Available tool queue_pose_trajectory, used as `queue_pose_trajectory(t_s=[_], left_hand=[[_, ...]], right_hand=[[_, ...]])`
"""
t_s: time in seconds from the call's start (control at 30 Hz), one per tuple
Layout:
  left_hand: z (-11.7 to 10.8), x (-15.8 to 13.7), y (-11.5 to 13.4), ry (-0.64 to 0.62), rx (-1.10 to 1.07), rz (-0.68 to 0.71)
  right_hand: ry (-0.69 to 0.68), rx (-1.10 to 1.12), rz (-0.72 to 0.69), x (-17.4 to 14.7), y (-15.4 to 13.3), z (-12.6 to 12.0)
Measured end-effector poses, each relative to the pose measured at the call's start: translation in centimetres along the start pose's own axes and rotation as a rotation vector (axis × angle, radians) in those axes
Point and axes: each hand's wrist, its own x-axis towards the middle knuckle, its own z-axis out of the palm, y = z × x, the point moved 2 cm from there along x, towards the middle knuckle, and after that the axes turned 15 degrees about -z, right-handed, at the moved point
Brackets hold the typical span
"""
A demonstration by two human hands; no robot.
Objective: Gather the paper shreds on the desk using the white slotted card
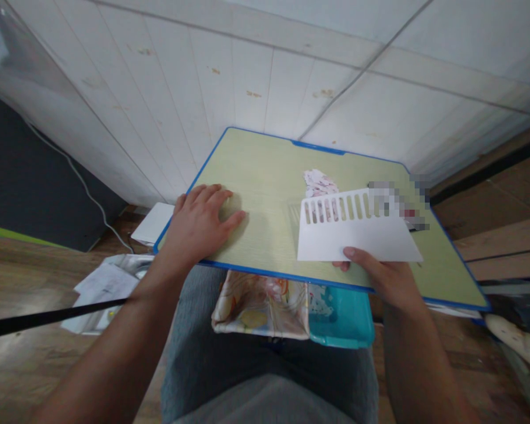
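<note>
My right hand [375, 268] pinches the near edge of a flat white card [353, 240] with a row of rounded slots cut along its far side. The card is held over the green-topped table [256, 176] with the blue rim. Through some slots show whitish-pink paper scraps [318, 182], which lie in a small heap just beyond the card. On the left part of the tabletop my left hand [205, 221] rests palm down, fingers spread, holding nothing. A blurred-out item [408, 212] lies right of the card, partly behind it.
Under the table's near edge, a patterned fabric box [265, 327] and a teal plastic bin [347, 321] with scraps sit between my legs. A white panelled wall [247, 76] borders the far side. On the floor at left is a white container [88, 321] with papers.
</note>
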Motion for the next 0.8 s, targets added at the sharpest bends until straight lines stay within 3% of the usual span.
queue_pose_trajectory(t_s=[0.17, 0.37, 0.63, 0.7, 0.8], left_hand=[[0.1, 0.0, -0.1, 0.01, 0.003, 0.002], [0.2, 0.1, -0.2, 0.002, 0.016, 0.001], [0.2, 0.1, -0.1, 0.008, 0.026, -0.003], [0.2, 0.1, 0.0, 0.011, 0.022, -0.006], [0.2, 0.1, 0.1, 0.02, 0.016, -0.01]], right_hand=[[0.069, -0.039, 0.012, -0.4, 0.3, -0.3], [-0.03, -0.028, -0.028, -0.3, 0.4, -0.1], [0.095, 0.118, 0.03, -0.5, 0.9, -0.1], [0.174, 0.206, 0.028, 0.1, 0.8, 0.2], [0.522, 0.339, -0.012, 1.5, 0.6, 0.6]])
